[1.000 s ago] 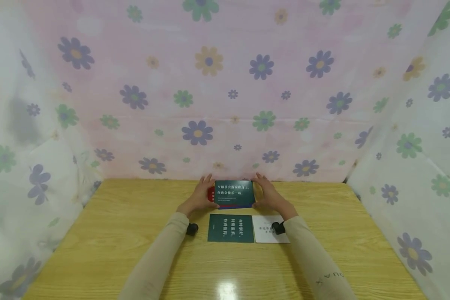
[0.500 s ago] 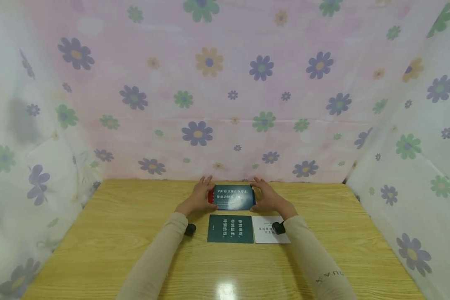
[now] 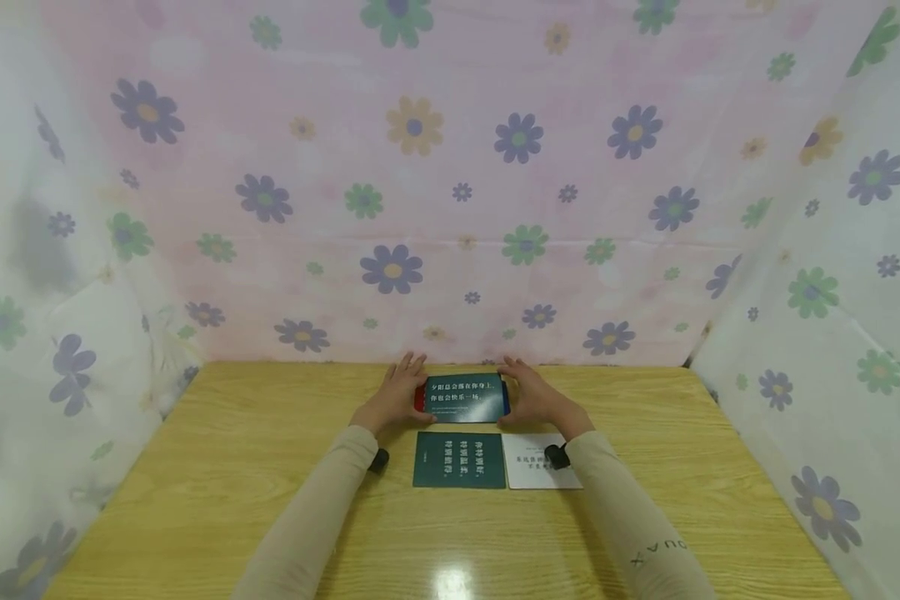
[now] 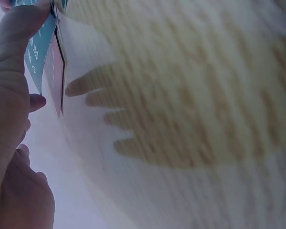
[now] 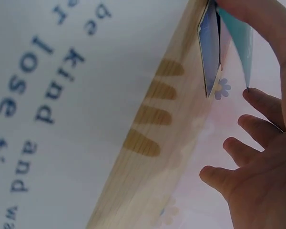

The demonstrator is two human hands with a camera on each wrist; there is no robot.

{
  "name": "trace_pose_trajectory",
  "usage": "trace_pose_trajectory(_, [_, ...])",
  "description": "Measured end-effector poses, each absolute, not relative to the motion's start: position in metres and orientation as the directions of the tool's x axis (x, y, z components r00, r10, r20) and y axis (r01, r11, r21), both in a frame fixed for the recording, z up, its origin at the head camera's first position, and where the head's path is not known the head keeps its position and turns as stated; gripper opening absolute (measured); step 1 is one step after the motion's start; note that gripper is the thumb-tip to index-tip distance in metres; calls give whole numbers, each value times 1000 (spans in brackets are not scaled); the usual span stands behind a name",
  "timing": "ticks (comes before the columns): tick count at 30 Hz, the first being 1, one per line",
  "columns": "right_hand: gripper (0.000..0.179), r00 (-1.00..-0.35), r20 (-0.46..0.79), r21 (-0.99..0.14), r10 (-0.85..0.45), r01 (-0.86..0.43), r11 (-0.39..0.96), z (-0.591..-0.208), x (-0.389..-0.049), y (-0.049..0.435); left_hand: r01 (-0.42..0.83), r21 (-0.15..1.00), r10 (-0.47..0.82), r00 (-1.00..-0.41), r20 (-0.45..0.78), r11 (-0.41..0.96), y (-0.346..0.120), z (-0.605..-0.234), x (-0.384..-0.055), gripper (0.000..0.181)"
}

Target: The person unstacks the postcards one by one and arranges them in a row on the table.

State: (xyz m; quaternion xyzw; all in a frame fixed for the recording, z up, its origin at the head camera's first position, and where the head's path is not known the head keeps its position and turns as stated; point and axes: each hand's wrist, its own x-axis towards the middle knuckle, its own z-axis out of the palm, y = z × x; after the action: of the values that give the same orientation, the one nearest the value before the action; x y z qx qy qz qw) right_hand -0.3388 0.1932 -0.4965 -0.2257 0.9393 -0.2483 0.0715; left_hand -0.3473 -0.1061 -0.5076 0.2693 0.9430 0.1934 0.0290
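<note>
A dark green card with white lettering is held by its two short ends between my hands, near the table's back edge. My left hand grips its left end with thumb and fingertips; my right hand holds the right end likewise. In the right wrist view the green card spans from thumb to index fingertip, the other fingers spread. Beneath it, mostly hidden, a red card peeks out at the left and a blue card at the right. Both lie close over the wooden table.
Nearer to me, a second green card and a white card lie side by side. My right wrist's camera partly covers the white one. A flowered pink cloth rises behind the table, with pale flowered sheets at both sides.
The held green card has come down and slightly toward me, onto the cards beneath. Their red and blue strip along its near edge is now covered, and blue shows at the right end.
</note>
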Motion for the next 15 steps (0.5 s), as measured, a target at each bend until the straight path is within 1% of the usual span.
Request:
trace_pose_trajectory(4, [105, -889, -17, -506, -458, -388, 771, -494, -337, 193, 499, 375, 519, -853, 54, 781, -107, -508, -347, 83])
trace_pose_trajectory(8, [104, -891, -5, -506, -454, -389, 770, -492, -335, 194, 491, 405, 514, -856, 59, 771, -107, -506, -347, 82])
trace_pose_trajectory(11, [105, -896, -1, -523, -445, -379, 764, -493, -335, 195, 485, 433, 515, -856, 56, 760, -109, -504, -347, 86])
trace_pose_trajectory(15, [106, -897, 11, -535, -443, -379, 755, -495, -335, 197, 501, 440, 528, -846, 69, 745, -112, -502, -345, 96])
